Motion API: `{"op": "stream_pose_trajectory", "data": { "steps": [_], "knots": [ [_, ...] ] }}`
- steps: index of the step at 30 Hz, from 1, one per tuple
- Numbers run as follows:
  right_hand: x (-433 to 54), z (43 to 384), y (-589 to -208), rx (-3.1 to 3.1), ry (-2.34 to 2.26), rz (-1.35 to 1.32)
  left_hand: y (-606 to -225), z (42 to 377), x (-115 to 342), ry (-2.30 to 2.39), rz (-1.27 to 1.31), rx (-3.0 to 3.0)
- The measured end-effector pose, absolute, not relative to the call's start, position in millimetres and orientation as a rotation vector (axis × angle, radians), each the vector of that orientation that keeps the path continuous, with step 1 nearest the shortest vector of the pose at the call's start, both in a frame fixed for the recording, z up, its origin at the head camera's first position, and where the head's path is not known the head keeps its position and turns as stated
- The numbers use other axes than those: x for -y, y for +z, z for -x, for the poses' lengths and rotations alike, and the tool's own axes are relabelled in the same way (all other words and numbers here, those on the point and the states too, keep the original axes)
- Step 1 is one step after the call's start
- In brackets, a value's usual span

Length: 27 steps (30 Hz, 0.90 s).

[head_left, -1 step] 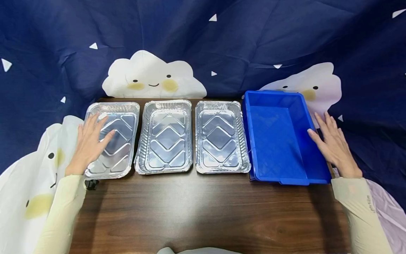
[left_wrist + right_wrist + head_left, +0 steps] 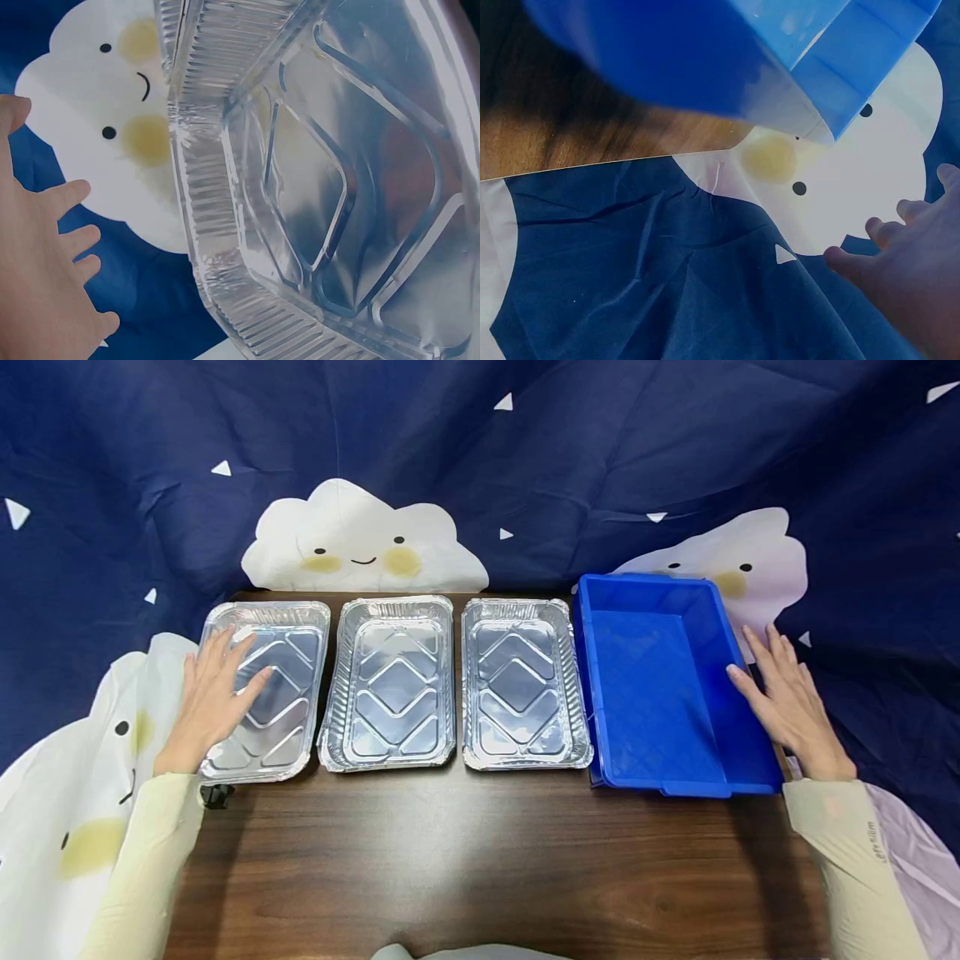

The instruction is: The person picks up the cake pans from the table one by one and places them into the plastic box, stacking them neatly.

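My left hand (image 2: 213, 693) is spread above the left edge of the leftmost foil tray (image 2: 273, 693), holding nothing. In the left wrist view the hand (image 2: 45, 255) appears beside that tray's ribbed wall (image 2: 206, 172), apart from it. My right hand (image 2: 795, 710), fingers straight and spread, is at the right side of a blue plastic bin (image 2: 652, 693). From the head view I cannot tell whether it touches the rim; in the right wrist view the hand (image 2: 907, 262) shows apart from the bin (image 2: 682, 67). Nothing is in its fingers.
Two more foil trays, a middle one (image 2: 397, 693) and a right one (image 2: 521, 693), stand in the row between the left tray and the bin. All sit on a brown wooden table (image 2: 480, 860). A dark blue cloth (image 2: 525, 460) with clouds hangs behind. A small black object (image 2: 216, 796) is at the left edge.
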State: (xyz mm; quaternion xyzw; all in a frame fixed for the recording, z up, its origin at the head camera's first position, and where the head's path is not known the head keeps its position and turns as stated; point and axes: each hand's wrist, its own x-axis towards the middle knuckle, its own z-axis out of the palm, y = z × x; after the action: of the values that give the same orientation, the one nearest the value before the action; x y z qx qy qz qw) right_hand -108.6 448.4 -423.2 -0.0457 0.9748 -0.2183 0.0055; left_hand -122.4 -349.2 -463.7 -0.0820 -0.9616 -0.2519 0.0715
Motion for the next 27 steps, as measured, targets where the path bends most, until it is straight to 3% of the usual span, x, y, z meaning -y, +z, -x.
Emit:
{"op": "stream_pose_trajectory", "data": {
  "steps": [27],
  "knots": [
    [-439.4, 93.0, -427.3, -3.112, -0.695, 0.208, -460.5, 101.6, 356.3, -0.893, 0.19, 2.797]
  ]
}}
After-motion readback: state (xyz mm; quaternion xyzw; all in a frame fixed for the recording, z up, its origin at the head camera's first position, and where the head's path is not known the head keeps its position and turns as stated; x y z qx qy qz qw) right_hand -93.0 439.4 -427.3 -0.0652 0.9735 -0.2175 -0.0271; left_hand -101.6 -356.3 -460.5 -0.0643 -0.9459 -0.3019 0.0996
